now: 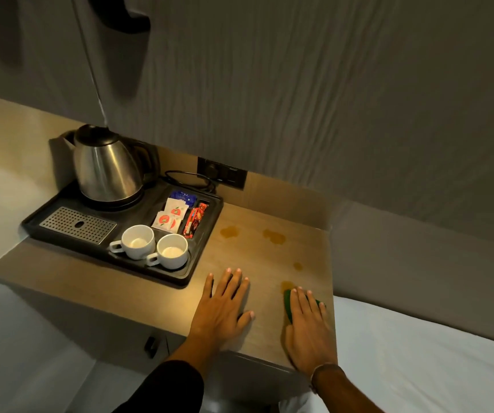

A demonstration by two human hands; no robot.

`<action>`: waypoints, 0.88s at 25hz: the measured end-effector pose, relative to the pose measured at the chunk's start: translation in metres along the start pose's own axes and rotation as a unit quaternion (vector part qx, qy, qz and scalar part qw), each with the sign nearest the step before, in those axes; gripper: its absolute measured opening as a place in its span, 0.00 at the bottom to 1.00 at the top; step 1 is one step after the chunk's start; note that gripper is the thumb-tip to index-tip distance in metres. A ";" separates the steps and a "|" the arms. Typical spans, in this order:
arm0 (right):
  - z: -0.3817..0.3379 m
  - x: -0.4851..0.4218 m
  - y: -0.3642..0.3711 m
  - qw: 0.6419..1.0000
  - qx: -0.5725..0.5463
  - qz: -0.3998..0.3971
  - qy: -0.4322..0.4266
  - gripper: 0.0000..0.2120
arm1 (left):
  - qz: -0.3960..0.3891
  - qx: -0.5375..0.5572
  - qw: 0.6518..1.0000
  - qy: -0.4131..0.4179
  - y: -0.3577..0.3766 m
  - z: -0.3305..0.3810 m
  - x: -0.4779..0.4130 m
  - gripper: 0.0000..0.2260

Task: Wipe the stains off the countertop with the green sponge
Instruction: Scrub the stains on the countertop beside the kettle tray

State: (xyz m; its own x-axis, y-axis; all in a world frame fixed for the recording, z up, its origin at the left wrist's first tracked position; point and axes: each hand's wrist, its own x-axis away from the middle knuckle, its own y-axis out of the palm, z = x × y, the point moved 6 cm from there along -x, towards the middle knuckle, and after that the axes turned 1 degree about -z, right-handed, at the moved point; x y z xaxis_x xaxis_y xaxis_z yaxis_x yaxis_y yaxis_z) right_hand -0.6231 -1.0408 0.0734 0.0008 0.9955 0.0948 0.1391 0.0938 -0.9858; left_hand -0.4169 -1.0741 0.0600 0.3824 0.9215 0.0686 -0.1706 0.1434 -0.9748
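Wiping step underway: right hand pressed flat on the green sponge, fingers covering most of it, desk underneath. Left hand open, palm down, bracing. Nearest stain just past the fingertips; next move looks like pushing forward, three more stains beyond.

Dim warm light pooled on the countertop, glare on the kettle, murky, bowed wide-angle edges.
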 end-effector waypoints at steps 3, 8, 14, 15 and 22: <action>0.003 0.003 0.005 1.000 -0.020 0.010 -0.007 0.38 | 0.000 0.029 1.000 -0.001 0.006 -0.006 0.000 0.35; 0.006 0.005 0.004 0.996 -0.068 0.040 -0.042 0.29 | 0.019 0.039 0.999 -0.015 0.010 -0.007 0.001 0.34; 0.038 -0.006 0.002 0.990 -0.102 0.034 -0.095 0.25 | 0.051 0.051 0.997 -0.002 0.015 -0.011 -0.001 0.33; 0.035 -0.028 -0.005 0.991 -0.111 0.045 -0.066 0.25 | 0.057 0.051 0.997 -0.002 0.017 -0.011 -0.002 0.33; 0.033 -0.007 0.003 0.978 -0.073 0.037 -0.194 0.27 | 0.062 0.060 0.996 -0.007 0.020 -0.012 -0.001 0.34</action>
State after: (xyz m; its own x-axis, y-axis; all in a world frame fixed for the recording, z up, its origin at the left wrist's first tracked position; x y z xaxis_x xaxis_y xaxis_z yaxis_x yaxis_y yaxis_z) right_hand -0.6555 -1.0472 0.0648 -0.3557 0.9324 -0.0644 0.2926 0.0456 -0.9551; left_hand -0.4092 -1.0765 0.0382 0.3385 0.9399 -0.0460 -0.3223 0.0698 -0.9441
